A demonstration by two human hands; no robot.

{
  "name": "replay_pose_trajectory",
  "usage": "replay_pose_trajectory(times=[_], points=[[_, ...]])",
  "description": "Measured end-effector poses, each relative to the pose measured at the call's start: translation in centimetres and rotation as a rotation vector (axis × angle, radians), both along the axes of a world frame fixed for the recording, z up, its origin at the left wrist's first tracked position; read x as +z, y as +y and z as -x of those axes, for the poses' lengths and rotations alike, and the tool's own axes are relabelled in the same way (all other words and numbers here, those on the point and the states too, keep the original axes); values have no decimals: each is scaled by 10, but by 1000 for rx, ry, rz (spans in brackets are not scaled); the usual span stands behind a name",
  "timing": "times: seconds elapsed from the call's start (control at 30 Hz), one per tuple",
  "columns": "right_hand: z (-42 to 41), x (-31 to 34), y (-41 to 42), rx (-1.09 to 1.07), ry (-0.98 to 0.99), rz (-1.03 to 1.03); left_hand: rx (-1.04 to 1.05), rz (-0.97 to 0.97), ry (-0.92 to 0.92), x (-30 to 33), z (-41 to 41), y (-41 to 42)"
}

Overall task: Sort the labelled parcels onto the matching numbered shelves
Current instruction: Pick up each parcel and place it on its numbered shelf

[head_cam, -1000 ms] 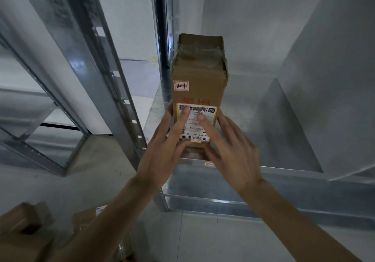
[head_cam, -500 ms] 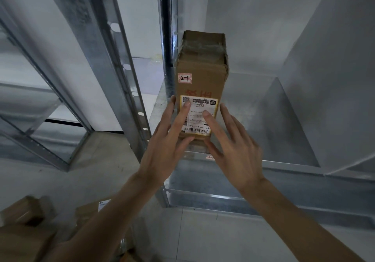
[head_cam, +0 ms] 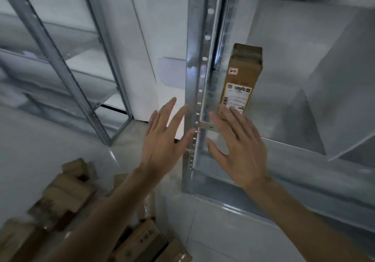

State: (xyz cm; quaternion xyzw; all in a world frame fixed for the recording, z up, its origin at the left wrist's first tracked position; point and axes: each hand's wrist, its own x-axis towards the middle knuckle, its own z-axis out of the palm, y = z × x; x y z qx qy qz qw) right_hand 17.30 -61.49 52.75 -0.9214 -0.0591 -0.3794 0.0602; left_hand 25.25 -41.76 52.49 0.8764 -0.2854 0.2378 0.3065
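1. Tall cardboard parcel (head_cam: 242,79) stands upright on the metal shelf (head_cam: 284,152), at its left end close to the front edge, just beside the perforated upright post (head_cam: 195,91). Small red-bordered tag reading "2-1" sits on its front face, with a shipping label below.
2. Left hand (head_cam: 162,139): fingers straight and spread, holding nothing, out in front of the post and clear of the parcel.
3. Right hand (head_cam: 237,146): fingers also straight and spread, empty; its fingertips overlap the parcel's lower edge in view, contact cannot be told.
4. Risk: the parcel is tall on a narrow base, near the front edge. A brush from the right fingertips could tip it forward off the shelf.
5. Risk: the shelf's own number tag is not readable here, so the match with "2-1" is unconfirmed.
6. Loose parcels (head_cam: 67,192) lie heaped on the floor (head_cam: 40,139) at lower left; stepping back blind could mean treading on them.
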Motion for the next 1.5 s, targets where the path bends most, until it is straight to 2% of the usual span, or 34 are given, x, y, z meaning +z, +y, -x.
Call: replay_pose_trajectory(times=[0.17, 0.33, 0.53, 0.77, 1.03, 1.13, 1.33, 1.5], points=[[23, 19, 96, 138, 100, -26, 210, -36, 56, 13, 54, 111], [32, 9, 228, 308, 159, -87, 383, -74, 107, 6, 103, 247], [62, -32, 401, 528, 315, -74, 601, -62, 261, -30, 179, 414], [104, -101, 566, 597, 570, -95, 754, -50, 396, -109, 256, 566], [157, -256, 632, 561, 813, -154, 819, -68, 604, -263, 324, 628], [184, -337, 624, 544, 929, -216, 805, -71, 694, -343, 348, 625], [231, -505, 590, 388, 1201, -201, 794, -68, 907, -512, 395, 594], [265, -623, 568, 266, 1327, -183, 760, -85, 1029, -630, 425, 578]])
